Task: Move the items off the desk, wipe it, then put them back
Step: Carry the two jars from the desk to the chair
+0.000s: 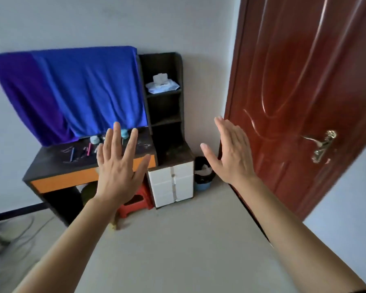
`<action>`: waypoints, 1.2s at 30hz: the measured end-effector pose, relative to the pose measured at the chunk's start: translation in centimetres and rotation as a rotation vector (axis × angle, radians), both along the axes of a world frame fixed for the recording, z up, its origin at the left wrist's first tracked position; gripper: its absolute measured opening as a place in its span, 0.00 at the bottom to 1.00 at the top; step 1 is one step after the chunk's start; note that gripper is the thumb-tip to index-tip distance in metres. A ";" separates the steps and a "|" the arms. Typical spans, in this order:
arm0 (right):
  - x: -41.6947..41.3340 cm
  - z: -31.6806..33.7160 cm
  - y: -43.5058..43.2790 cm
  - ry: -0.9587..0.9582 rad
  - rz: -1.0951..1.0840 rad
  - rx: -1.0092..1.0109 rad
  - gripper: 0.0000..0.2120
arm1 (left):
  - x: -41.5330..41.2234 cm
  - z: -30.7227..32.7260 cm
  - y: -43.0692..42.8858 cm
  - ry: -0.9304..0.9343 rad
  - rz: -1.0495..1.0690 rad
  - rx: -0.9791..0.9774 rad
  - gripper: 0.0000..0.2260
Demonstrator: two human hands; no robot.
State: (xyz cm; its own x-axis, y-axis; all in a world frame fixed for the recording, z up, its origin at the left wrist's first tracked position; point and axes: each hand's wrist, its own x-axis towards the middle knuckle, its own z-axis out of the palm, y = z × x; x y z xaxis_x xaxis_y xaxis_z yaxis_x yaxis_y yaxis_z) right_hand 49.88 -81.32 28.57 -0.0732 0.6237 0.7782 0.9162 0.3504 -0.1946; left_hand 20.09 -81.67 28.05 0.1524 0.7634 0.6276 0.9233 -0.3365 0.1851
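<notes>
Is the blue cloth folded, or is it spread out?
Spread out: the blue cloth hangs wide and wrinkled over something behind the desk, hiding it.

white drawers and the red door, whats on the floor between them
A small bin with a black liner stands between the white drawers and the door; the head view shows it, partly behind the right hand.

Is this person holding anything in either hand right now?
No, nothing is held. The left hand and the right hand are both raised in the air with straight, spread fingers, short of the desk, where the pens lie untouched.
</notes>
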 end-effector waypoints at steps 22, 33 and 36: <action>-17.6 -8.5 37.0 0.092 0.263 -0.218 0.31 | -15.3 -5.8 31.0 -0.062 0.230 -0.258 0.31; -27.3 -9.5 56.8 0.020 0.367 -0.374 0.33 | -23.3 -7.8 47.4 -0.071 0.308 -0.361 0.32; -30.3 -10.8 61.2 0.007 0.373 -0.406 0.34 | -26.5 -9.5 51.9 -0.084 0.312 -0.418 0.33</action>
